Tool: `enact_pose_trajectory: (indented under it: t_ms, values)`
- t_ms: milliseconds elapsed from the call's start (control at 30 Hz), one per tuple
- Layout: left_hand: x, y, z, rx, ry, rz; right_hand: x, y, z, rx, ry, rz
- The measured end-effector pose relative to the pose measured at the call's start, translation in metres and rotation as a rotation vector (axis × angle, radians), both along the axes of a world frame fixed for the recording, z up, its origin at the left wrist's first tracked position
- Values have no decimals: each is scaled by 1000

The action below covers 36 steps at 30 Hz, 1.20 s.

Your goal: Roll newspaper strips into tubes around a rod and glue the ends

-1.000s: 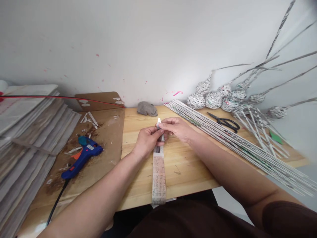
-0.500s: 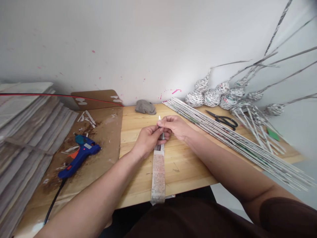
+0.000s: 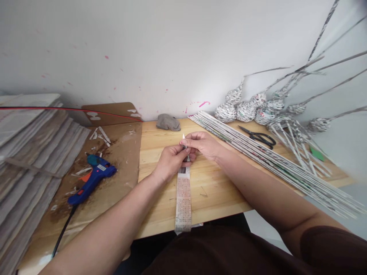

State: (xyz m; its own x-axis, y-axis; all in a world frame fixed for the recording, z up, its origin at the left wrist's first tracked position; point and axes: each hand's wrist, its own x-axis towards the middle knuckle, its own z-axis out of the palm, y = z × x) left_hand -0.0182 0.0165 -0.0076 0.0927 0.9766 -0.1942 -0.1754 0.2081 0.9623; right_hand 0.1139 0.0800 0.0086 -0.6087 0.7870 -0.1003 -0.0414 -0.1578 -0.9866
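A long newspaper strip (image 3: 183, 202) runs from my hands toward me and over the table's front edge. Its far end is bunched narrow between my fingers, and a white pointed tip shows just above them. My left hand (image 3: 171, 160) is closed on the strip from the left, thumb on top. From the right, my right hand (image 3: 199, 146) pinches the strip near the tip with thumb and index finger. The two hands touch or nearly touch, and the fingers partly hide the paper between them.
Rolled paper sticks (image 3: 258, 156) and black scissors (image 3: 261, 138) lie right. Woven paper gourds (image 3: 246, 111) stand behind them. A grey cloth (image 3: 168, 122) is near the wall. At left are a blue glue gun (image 3: 93, 177) on cardboard (image 3: 126, 152) and stacked newspapers (image 3: 34, 164).
The fingers of my right hand have shifted slightly, and the paper tip leans a little further left. Both hands remain on the strip in nearly the same place.
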Motion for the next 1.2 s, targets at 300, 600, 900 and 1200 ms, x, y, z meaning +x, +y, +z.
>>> enact_pose_trajectory:
  t_ms: [300, 600, 900, 1200]
  values:
    - [2, -2, 2, 14, 18, -45, -2, -2, -1, -18, 62, 9]
    - [3, -1, 2, -3, -47, -46, 2, -1, 1, 45, 63, 93]
    - [3, -4, 5, 9, 39, -32, 3, 4, -4, 5, 13, 38]
    - [3, -2, 1, 22, 18, -72, 1, -1, -3, 7, 19, 1]
